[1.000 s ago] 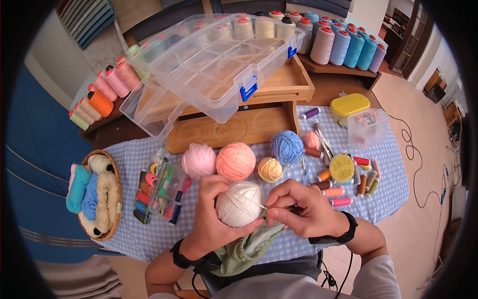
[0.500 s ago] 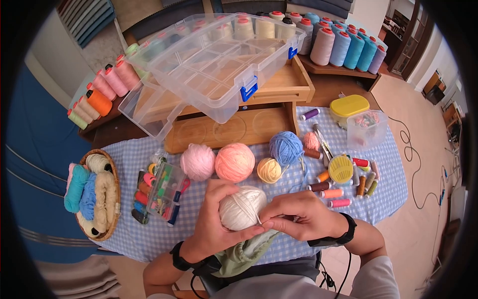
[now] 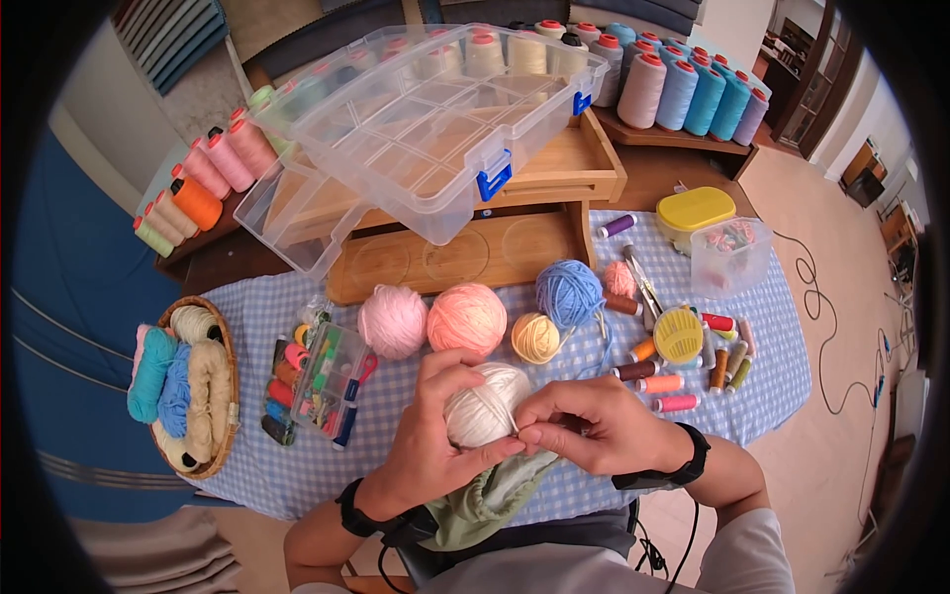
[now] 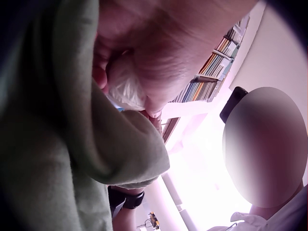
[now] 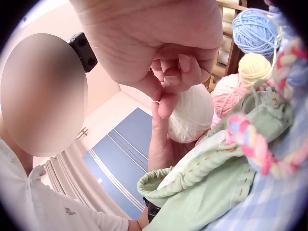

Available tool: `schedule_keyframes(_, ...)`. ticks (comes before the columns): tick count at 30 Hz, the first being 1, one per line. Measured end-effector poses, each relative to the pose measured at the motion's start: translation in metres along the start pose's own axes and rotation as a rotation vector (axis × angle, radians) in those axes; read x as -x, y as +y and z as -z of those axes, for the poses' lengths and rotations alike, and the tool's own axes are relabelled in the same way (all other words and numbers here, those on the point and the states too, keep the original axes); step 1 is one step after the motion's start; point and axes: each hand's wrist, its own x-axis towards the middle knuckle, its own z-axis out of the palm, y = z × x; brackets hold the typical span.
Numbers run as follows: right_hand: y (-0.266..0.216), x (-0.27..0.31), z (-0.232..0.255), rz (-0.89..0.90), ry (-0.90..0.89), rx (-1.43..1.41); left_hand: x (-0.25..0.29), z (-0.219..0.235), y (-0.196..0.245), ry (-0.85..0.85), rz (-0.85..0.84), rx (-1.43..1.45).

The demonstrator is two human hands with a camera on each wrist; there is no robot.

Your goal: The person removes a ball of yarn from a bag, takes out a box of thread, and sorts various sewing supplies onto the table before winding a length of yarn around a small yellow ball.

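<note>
My left hand point(image 3: 424, 426) grips a white ball of yarn point(image 3: 485, 404), fingers behind it and thumb along its lower side. At the ball's right side, my right hand point(image 3: 606, 426) pinches the yarn strand between thumb and forefinger, close to the left thumb tip. In the right wrist view that pinch point(image 5: 161, 98) sits right beside the white ball point(image 5: 190, 115). Below the hands lies a green cloth drawstring bag point(image 3: 490, 500), with a pink, yellow and blue braided cord point(image 5: 250, 149) showing in the right wrist view.
Pink point(image 3: 393, 322), peach point(image 3: 467, 321), yellow point(image 3: 535, 339) and blue point(image 3: 569, 293) yarn balls line up beyond the hands. A basket of skeins point(image 3: 230, 396) stands left. Thread spools point(image 3: 676, 403) and scissors point(image 3: 645, 282) lie right. A clear divided case point(image 3: 426, 129) rests on the wooden shelf behind.
The white ball has turned and shifted slightly in the left hand. My right hand has moved a little left, closing up to the ball and left thumb.
</note>
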Motion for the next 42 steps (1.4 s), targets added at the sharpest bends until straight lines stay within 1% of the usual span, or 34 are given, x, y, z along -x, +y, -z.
schedule_keyframes(2,0.0,0.0,0.001,0.015,0.013,-0.004,0.001,-0.002,-0.003,0.023,-0.031,0.018)
schedule_keyframes(5,0.0,0.001,0.002,-0.023,0.003,0.035,0.003,-0.002,-0.002,0.017,-0.015,0.018)
schedule_keyframes(9,-0.002,0.001,0.002,-0.044,0.04,0.012,0.003,-0.001,-0.001,0.004,-0.013,0.012)
schedule_keyframes(11,-0.005,-0.001,0.003,-0.067,0.059,0.014,0.003,-0.001,-0.002,0.045,-0.045,0.059)
schedule_keyframes(15,-0.009,-0.002,0.005,-0.069,0.046,0.074,0.001,-0.002,0.0,0.034,-0.091,0.015)
schedule_keyframes(17,-0.008,-0.002,0.005,-0.085,0.052,0.085,0.002,-0.003,-0.001,0.054,-0.067,0.018)
schedule_keyframes(19,-0.004,-0.002,0.004,-0.058,0.039,0.134,0.003,-0.003,0.0,0.045,-0.045,0.074)
schedule_keyframes(21,-0.003,-0.003,0.002,-0.084,0.076,0.135,0.003,-0.002,0.004,0.021,0.015,0.054)
schedule_keyframes(22,-0.004,-0.004,0.004,-0.104,0.095,0.149,0.007,0.0,0.002,0.003,0.034,0.108)
schedule_keyframes(23,-0.005,-0.003,0.006,-0.129,0.12,0.168,0.008,0.002,0.003,-0.011,0.022,0.132)
schedule_keyframes(24,-0.004,-0.003,0.005,-0.107,0.146,0.22,0.007,0.005,0.009,-0.047,0.089,0.218)
schedule_keyframes(25,-0.007,-0.003,0.006,-0.123,0.129,0.22,0.005,0.007,0.013,-0.09,0.151,0.307)
schedule_keyframes(26,-0.002,-0.003,0.004,0.062,0.146,0.242,0.006,0.01,0.015,-0.104,0.231,0.347)
schedule_keyframes(27,0.002,-0.009,0.004,0.292,0.139,0.25,0.007,0.012,0.016,-0.124,0.316,0.382)
schedule_keyframes(29,-0.001,-0.008,0.006,0.365,0.008,0.243,0.007,0.007,0.023,-0.118,0.403,0.493)
schedule_keyframes(30,0.001,-0.008,0.005,0.351,0.019,0.254,0.009,0.005,0.022,-0.137,0.406,0.538)
schedule_keyframes(32,0.007,-0.008,0.001,0.478,-0.044,0.177,0.01,0.003,0.02,-0.144,0.41,0.582)
schedule_keyframes(34,0.005,-0.007,0.003,0.476,-0.046,0.183,0.009,0.003,0.02,-0.176,0.402,0.622)
schedule_keyframes(36,0.003,-0.008,0.002,0.493,-0.054,0.179,0.011,0.002,0.022,-0.139,0.421,0.601)
schedule_keyframes(37,0.003,-0.007,0.003,0.461,-0.075,0.192,0.011,0.002,0.023,-0.112,0.438,0.588)
schedule_keyframes(38,0.003,-0.006,0.004,0.43,-0.098,0.203,0.011,0.002,0.023,-0.133,0.438,0.585)
schedule_keyframes(39,0.004,-0.007,0.005,0.448,-0.111,0.194,0.01,0.002,0.023,-0.117,0.437,0.568)
schedule_keyframes(41,0.007,-0.007,0.007,0.522,-0.102,0.242,0.008,0.004,0.023,-0.131,0.417,0.582)
schedule_keyframes(42,-0.001,-0.006,0.009,0.476,-0.083,0.257,0.008,0.006,0.017,-0.123,0.368,0.528)
